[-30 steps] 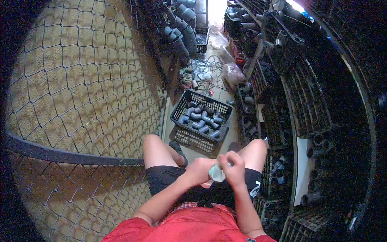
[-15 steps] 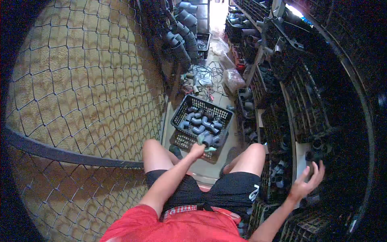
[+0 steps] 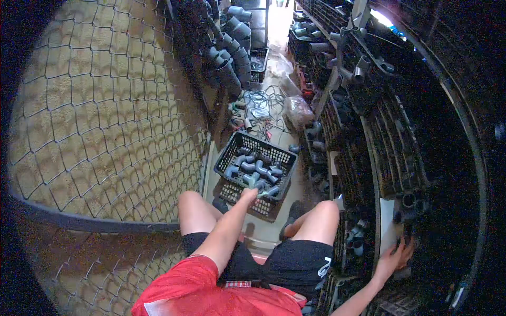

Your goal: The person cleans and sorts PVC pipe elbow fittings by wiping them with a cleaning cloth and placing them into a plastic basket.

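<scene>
In the head view, my left hand [image 3: 250, 195] reaches down to the near side of a black plastic crate [image 3: 224, 158]. Its fingers are closed around a pale green thing [image 3: 254, 180], whose kind I cannot make out. Grey pipe elbows [image 3: 247, 167] lie loosely piled inside the crate, some right beside that hand. Far to the right, my right hand [image 3: 394, 259] is held out low by the shelving, fingers apart and partly in shadow. No object shows in it. Dark round pipe fittings [image 3: 408, 200] sit on the shelf above it.
A second black crate [image 3: 245, 201] shows beneath the first. Wire mesh [image 3: 105, 116] fills my left side. Shelving [image 3: 392, 137] with fittings lines the right. Large grey pipe fittings [image 3: 232, 52] are stacked at the back left; plastic bags [image 3: 298, 110] and cables [image 3: 258, 102] lie on the floor.
My right hand has moved lower along the shelving. My left hand stays at the crate's near side with the pale green thing. The whole view has shifted slightly.
</scene>
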{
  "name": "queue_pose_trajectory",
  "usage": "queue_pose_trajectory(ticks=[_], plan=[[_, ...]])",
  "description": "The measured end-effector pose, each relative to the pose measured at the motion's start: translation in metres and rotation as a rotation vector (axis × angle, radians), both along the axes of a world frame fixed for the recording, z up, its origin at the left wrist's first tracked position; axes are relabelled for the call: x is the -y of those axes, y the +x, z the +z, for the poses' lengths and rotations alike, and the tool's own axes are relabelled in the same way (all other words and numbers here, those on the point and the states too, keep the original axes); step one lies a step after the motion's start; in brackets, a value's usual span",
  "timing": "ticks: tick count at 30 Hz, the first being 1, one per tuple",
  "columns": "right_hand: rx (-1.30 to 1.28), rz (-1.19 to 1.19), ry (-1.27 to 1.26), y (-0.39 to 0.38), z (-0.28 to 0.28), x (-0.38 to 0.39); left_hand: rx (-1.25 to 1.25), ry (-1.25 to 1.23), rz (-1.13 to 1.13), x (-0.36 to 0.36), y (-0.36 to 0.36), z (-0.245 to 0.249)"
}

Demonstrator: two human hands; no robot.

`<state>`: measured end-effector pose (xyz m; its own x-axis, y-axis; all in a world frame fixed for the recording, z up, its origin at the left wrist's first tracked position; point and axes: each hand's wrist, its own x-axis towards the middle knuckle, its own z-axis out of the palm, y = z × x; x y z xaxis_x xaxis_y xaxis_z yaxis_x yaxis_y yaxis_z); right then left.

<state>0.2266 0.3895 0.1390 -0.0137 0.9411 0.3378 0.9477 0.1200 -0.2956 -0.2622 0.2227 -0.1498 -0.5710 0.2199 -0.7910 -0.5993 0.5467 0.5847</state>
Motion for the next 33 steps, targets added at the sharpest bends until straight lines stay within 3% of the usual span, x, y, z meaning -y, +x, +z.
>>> queue_pose_trajectory(ticks=[1, 4, 6, 8, 10, 12, 13, 16, 22, 24, 25, 30, 33], plan=[[0.213, 0.129, 0.106, -0.008, 0.021, 0.005, -0.045, -0.045, -0.093, 0.001, -0.001, 0.019], [0.258, -0.03, -0.025, -0.014, 0.02, 0.006, -0.079, -0.078, -0.034, -0.004, -0.001, 0.009], [0.129, 0.0, -0.023, -0.02, 0.019, 0.008, 0.003, -0.04, 0.003, -0.002, -0.006, -0.042], [0.076, 0.082, 0.27, -0.021, 0.008, 0.005, -0.029, -0.029, -0.023, -0.004, -0.011, -0.058], [0.206, 0.043, 0.267, -0.009, 0.006, 0.004, -0.012, -0.043, 0.02, -0.007, -0.012, -0.058], [0.416, -0.011, 0.282, 0.003, -0.001, 0.001, -0.122, -0.203, -0.168, -0.009, -0.019, -0.06], [0.481, 0.055, 0.239, 0.009, 0.008, -0.005, -0.365, -0.37, -0.326, -0.005, -0.023, -0.11], [0.449, 0.081, 0.461, -0.052, 0.04, 0.005, -0.369, -0.427, -0.396, -0.018, -0.035, -0.096], [0.378, 0.11, 0.471, -0.046, 0.033, 0.006, -0.545, -0.328, -0.583, -0.036, -0.047, -0.081], [0.375, 0.076, 0.489, -0.045, 0.032, 0.004, -0.386, -0.415, -0.955, -0.034, -0.051, -0.086], [0.349, 0.054, 0.496, -0.051, 0.036, 0.006, -0.452, -0.366, -1.188, -0.022, -0.052, -0.139], [0.339, 0.027, 0.51, -0.031, 0.03, 0.012, -0.612, -0.473, -1.27, -0.013, -0.026, -0.111], [0.225, -0.011, 0.529, -0.037, 0.031, 0.013, -0.653, -0.459, -1.183, -0.003, -0.012, -0.117]])
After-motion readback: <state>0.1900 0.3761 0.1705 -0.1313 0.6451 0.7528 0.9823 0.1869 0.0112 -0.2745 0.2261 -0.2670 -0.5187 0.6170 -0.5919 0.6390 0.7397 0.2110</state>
